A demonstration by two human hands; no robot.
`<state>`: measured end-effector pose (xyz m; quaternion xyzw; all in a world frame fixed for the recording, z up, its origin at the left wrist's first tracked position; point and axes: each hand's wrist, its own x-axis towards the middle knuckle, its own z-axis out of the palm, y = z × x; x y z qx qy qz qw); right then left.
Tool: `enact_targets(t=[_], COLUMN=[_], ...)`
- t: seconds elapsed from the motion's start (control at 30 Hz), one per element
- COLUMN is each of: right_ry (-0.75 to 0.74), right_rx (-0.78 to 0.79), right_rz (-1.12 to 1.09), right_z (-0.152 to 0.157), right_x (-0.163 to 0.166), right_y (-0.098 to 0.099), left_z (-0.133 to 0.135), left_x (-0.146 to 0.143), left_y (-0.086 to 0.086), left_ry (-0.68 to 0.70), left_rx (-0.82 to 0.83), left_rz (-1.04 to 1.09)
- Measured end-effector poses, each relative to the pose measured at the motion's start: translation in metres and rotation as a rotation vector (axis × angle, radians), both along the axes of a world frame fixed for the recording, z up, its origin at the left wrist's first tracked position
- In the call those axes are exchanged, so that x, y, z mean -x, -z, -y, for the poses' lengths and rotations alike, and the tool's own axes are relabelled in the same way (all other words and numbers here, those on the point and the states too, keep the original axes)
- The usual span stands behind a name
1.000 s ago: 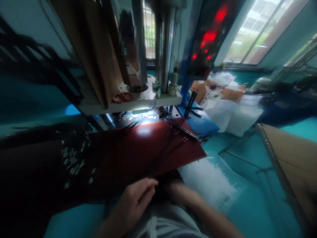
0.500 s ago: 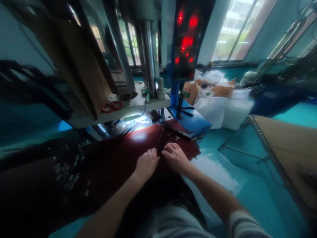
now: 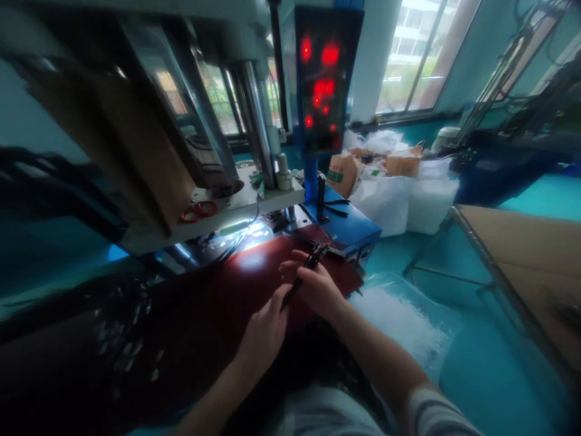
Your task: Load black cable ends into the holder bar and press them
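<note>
A thin black bundle (image 3: 301,276), too blurred to name more exactly, slants up between my hands over the reddish-brown work surface (image 3: 254,284). My left hand (image 3: 269,318) is closed around its lower end. Near the upper end, my right hand (image 3: 318,287) has its thumb across the bundle, while its fingers reach out to the left behind it. Small clustered pieces stick out at the bundle's top. Just beyond my right hand, a dark flat bar (image 3: 336,252) lies on the surface.
A press machine (image 3: 254,133) stands ahead, with red-handled scissors (image 3: 198,211) on its ledge. Right of it are a control panel with red lights (image 3: 324,91) and black pliers (image 3: 336,206) on a blue box (image 3: 351,219). A clear bag of white pieces (image 3: 403,318) and a brown table (image 3: 517,242) are at right.
My hands have turned and come apart slightly, with the black bundle raised into clearer view. The right hand's fingers have stretched out to the left. The camera view has shifted a little.
</note>
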<state>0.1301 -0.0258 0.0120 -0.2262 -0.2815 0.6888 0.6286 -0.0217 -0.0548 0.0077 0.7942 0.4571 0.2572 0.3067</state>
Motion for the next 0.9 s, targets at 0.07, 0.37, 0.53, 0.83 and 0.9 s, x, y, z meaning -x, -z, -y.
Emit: enact_targets(t=[0.07,0.37,0.53,0.83,0.9], right_ry=[0.007,0.559,0.483,0.104,0.116], right_rx=[-0.023,-0.264,-0.059,0.163,0.167], right_rz=[-0.043,0.475,0.126,-0.164,-0.226], right_z=[-0.014,-0.017,-0.014,-0.029,-0.027], right_x=[-0.008,-0.044,-0.053,-0.036,-0.018], right_y=[-0.01,-0.023,-0.006,0.008,0.005], left_z=[0.006,-0.008,-0.008,0.004,0.001], left_x=[0.006,0.016,0.019,0.034,0.027], left_y=[0.002,0.001,-0.015,-0.028,-0.018], left_ry=[-0.014,-0.179,-0.183,-0.089,-0.142], left_rx=[0.073,0.761,0.763,0.603,0.567], left_rz=[0.084,0.549,0.592,0.614,0.615])
